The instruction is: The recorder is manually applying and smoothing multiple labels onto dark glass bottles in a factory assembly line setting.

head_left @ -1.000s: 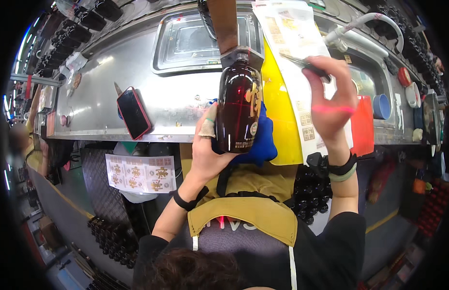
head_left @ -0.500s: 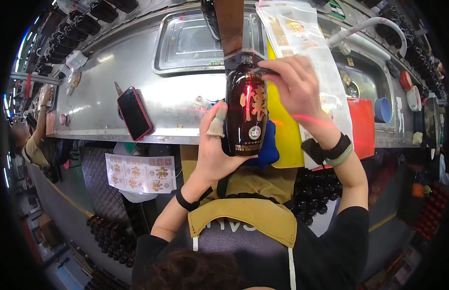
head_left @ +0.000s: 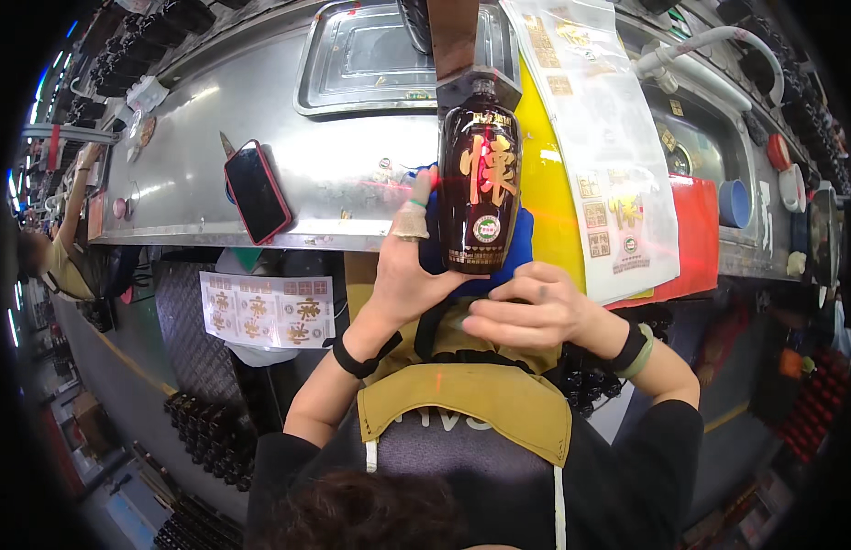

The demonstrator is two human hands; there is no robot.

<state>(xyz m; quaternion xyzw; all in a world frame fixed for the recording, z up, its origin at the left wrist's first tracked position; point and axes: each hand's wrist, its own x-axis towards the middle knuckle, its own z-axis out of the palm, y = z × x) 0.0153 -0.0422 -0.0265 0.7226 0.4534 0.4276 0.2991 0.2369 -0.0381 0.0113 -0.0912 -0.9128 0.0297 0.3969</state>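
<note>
Clasping the dark bottle (head_left: 480,197) in the head view, the left hand (head_left: 403,275) has its fingers along the near side and its thumb at the base, a pale wrap (head_left: 410,223) round one finger. The bottle lies just right of that hand, over a blue cloth (head_left: 520,240), gold lettering up. The right hand (head_left: 531,312) sits just below the base, fingers curled close together; whether anything is pinched inside I cannot tell. Beyond it, up and right, lie a yellow sheet (head_left: 547,179) and white label sheets (head_left: 618,137). Left of the left hand rests a phone (head_left: 258,192).
</note>
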